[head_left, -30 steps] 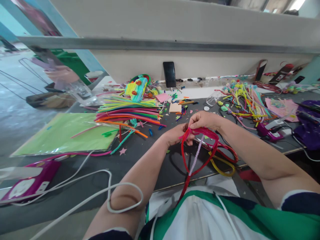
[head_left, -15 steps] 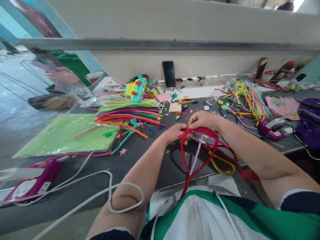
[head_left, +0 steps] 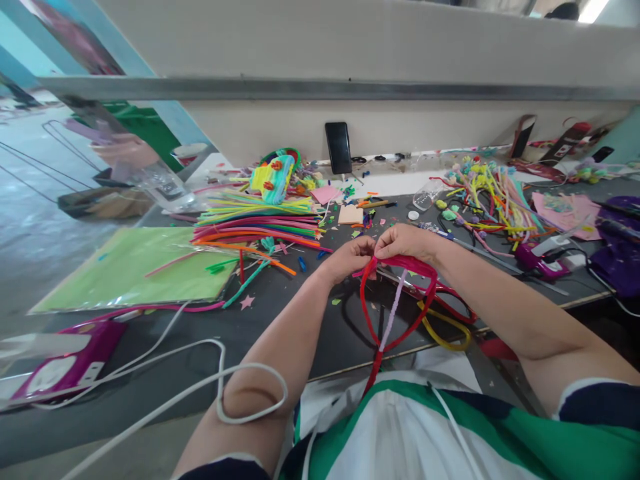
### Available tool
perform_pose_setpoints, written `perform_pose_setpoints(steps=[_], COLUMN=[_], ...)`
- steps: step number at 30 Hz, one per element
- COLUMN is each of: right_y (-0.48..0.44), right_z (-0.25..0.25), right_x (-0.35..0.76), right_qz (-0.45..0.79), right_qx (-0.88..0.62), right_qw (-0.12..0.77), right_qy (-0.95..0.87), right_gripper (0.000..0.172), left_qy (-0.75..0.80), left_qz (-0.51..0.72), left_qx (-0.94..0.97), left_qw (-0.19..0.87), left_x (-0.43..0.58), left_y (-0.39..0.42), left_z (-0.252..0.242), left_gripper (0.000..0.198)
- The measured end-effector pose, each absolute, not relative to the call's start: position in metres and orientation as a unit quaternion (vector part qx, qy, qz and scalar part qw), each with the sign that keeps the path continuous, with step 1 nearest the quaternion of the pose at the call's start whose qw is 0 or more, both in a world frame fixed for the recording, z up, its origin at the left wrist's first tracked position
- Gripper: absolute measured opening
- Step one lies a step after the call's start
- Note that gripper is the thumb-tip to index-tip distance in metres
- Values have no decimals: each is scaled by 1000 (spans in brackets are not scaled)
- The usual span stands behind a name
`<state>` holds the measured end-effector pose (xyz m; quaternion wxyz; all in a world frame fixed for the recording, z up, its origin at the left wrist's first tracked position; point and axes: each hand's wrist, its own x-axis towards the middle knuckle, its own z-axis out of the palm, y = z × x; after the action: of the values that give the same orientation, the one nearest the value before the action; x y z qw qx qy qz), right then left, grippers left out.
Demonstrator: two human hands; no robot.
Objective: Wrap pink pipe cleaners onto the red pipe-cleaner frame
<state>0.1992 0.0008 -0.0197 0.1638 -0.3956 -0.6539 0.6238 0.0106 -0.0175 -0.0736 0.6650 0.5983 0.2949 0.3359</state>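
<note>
A red pipe cleaner frame (head_left: 367, 308), bent into a rounded loop with a stem running down to my shirt, hangs from my fingers at the table's front edge. A lilac pipe cleaner (head_left: 393, 312) crosses its inside. My left hand (head_left: 356, 258) is closed, pinching the frame's upper left corner. At the same corner my right hand (head_left: 406, 244) pinches a pink-red pipe cleaner (head_left: 415, 265) that runs along the top. The fingertips of both hands meet there and partly hide the joint. Behind the loop lie scissors with red handles (head_left: 457, 301) and a yellow pipe cleaner loop (head_left: 445, 333).
Bundled pipe cleaners (head_left: 260, 227) and a green sheet in plastic (head_left: 135, 270) lie to the left. A purple glue gun (head_left: 70, 360) trails a white cable (head_left: 217, 363) over my left forearm. A phone (head_left: 339, 148) leans on the back wall. More pipe cleaners (head_left: 495, 197) are piled right.
My left hand has risen slightly, with its fingers shifting at the joint. The right hand stays almost in place, and the red frame has barely moved.
</note>
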Motion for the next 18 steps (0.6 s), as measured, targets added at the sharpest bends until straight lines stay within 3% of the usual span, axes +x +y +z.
perform_pose_setpoints(steps=[7, 12, 18], right_y=[2, 5, 8], right_z=[-22, -24, -22], right_x=[199, 198, 195], right_qz=[608, 593, 606], right_qx=[-416, -434, -435], right_qw=[159, 141, 136], right_qy=[-657, -663, -653], right_gripper=[13, 13, 13], left_qy=[380, 419, 459], left_qz=[373, 411, 461], left_qx=[668, 630, 594], left_qw=[519, 508, 473], left_x=[19, 26, 26], left_y=[-15, -15, -11], left_z=[-79, -79, -82], left_gripper=[6, 21, 20])
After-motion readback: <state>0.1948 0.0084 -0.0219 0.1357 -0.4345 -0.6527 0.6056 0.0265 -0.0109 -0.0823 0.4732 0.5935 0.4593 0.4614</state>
